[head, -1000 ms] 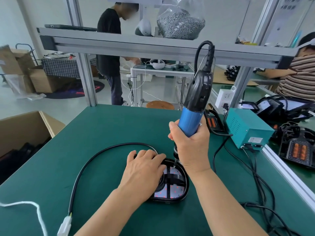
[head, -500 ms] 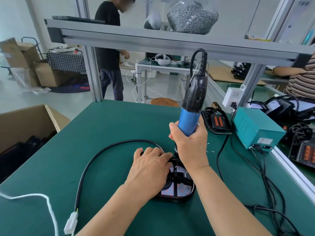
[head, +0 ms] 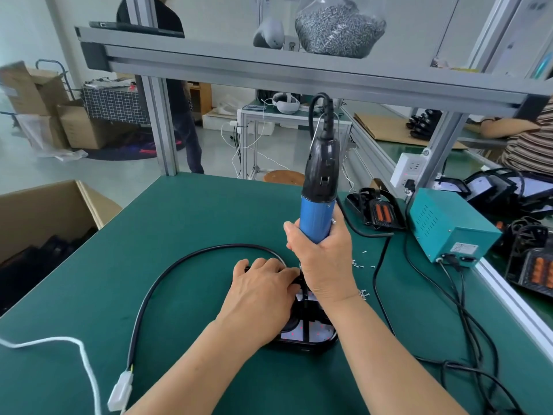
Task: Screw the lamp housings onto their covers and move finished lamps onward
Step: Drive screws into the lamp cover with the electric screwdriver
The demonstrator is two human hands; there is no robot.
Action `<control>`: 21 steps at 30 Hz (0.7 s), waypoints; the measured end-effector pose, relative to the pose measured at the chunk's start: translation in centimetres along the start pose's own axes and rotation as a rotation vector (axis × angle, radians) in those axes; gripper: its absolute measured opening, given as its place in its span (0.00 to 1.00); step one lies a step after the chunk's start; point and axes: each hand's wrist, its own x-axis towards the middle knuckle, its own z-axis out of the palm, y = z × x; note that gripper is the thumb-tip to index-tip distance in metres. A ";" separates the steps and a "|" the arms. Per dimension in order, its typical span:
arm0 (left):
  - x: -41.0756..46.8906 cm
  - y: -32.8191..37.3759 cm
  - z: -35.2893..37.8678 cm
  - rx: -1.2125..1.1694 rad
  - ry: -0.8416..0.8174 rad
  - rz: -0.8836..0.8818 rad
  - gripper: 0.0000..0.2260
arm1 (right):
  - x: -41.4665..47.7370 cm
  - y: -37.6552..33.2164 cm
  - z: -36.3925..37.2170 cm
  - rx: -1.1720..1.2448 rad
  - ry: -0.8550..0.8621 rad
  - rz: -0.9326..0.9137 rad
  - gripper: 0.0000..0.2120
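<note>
Green matting covers the worktop (head: 179,220), and the lamp (head: 308,336) sits on it at the lower centre of the frame, mostly under the two hands. The left hand (head: 263,292) lies palm-down across the black housing with its fingers laid fairly flat and pressing. This is most likely to stop the lamp twisting or sliding while a screw goes in.

The right hand (head: 323,265) is wrapped round the blue barrel of the electric screwdriver (head: 318,187). It holds the tool upright at the lamp's far edge, just beside the left fingertips, probably so the bit meets the screw squarely.

The lamp's black cable (head: 167,274) loops away to the left and ends in a white connector (head: 119,390) near the bottom edge, well clear of the tool. Loose screws (head: 359,265) lie just right of the right hand, within easy reach.

The right hand and wrist hide the bit, the screw and its hole, so how far the screw is seated cannot be told. Only the lamp's near rim and a pale, red-dotted panel show.
</note>
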 end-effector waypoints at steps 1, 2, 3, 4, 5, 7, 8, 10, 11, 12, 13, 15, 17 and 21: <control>0.0 0.0 0.0 -0.003 -0.007 -0.002 0.14 | -0.1 0.0 0.1 -0.003 -0.004 0.005 0.11; 0.1 0.0 -0.1 -0.008 -0.015 -0.005 0.14 | -0.2 0.1 0.1 -0.003 -0.009 0.014 0.10; 0.1 0.1 -0.1 -0.013 -0.023 -0.007 0.14 | -0.2 0.2 0.1 0.000 -0.011 0.026 0.09; 0.1 0.1 -0.1 -0.016 -0.028 -0.010 0.14 | -0.1 0.3 0.1 0.002 -0.012 0.036 0.09; 0.1 0.1 -0.2 -0.016 -0.030 -0.012 0.14 | -0.1 0.3 0.1 0.005 -0.014 0.044 0.08; 0.0 0.1 -0.2 -0.012 -0.031 -0.014 0.14 | -0.1 0.5 0.2 0.012 -0.017 0.048 0.08; 0.1 0.1 -0.3 -0.010 -0.034 -0.014 0.13 | -0.1 0.5 0.2 0.010 -0.014 0.041 0.08; 0.1 0.1 -0.2 -0.017 -0.039 -0.014 0.13 | -0.2 0.5 0.2 0.002 0.000 0.019 0.11; 0.1 0.2 -0.2 -0.020 -0.039 -0.013 0.14 | -0.2 0.5 0.2 -0.001 0.009 0.017 0.12; 0.1 0.2 -0.2 -0.018 -0.034 -0.013 0.14 | -0.1 0.4 0.1 0.001 0.023 0.022 0.12; 0.0 0.2 -0.1 -0.012 -0.023 -0.012 0.15 | 0.0 0.2 -0.1 0.014 0.041 0.033 0.11; -0.1 0.2 0.2 -0.003 0.005 -0.013 0.15 | 0.5 -0.3 -0.9 0.060 0.113 0.037 0.11; -0.1 0.2 0.2 -0.009 -0.001 -0.014 0.16 | 1.1 -1.1 -2.2 0.115 0.211 0.023 0.13; 0.5 0.6 -0.5 -0.009 -0.055 0.016 0.15 | 1.9 -2.7 -5.7 0.114 0.328 -0.018 0.13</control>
